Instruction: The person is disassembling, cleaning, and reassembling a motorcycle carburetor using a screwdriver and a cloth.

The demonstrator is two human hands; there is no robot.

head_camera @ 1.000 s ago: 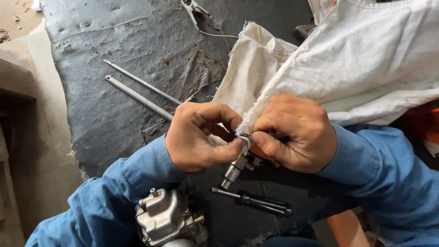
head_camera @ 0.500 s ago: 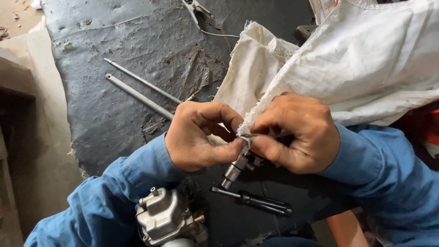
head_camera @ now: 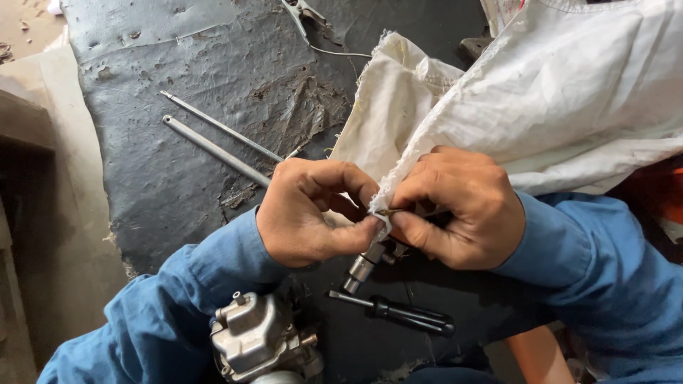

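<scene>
Seen from the head camera, both hands meet just below the middle of the picture, over a dark, cracked rubber mat (head_camera: pixel 178 142) whose surface is peeling in flakes. The left hand (head_camera: pixel 313 213) and the right hand (head_camera: pixel 455 206) pinch a small metal part (head_camera: pixel 366 262) between them. The part is a short grey cylinder with a stepped, rounded end. Its long axis runs on a slant, the free end pointing down and to the left, the upper end hidden between the fingertips. A thin brownish pin (head_camera: pixel 390 211) lies crosswise at the point where the thumbs meet.

The left grip is narrow, thumb and forefinger closed on the upper end of the part. The right grip is also closed, fingers curled around the same end together with the frayed edge of a white cloth (head_camera: pixel 569 92). The cloth is coarse and woven, and it drapes from the upper right down into the right hand.

Both arms wear blue sleeves (head_camera: pixel 163 320) of soft fabric.

Just below the part a black-handled screwdriver (head_camera: pixel 398 313) lies on the mat, its shaft pointing left. At the bottom edge, near the left sleeve, sits a cast silver carburettor body (head_camera: pixel 252 338) with dull, lumpy surfaces. Two long thin steel rods (head_camera: pixel 213 142) lie side by side on the mat, slanting from upper left towards the left hand.
</scene>
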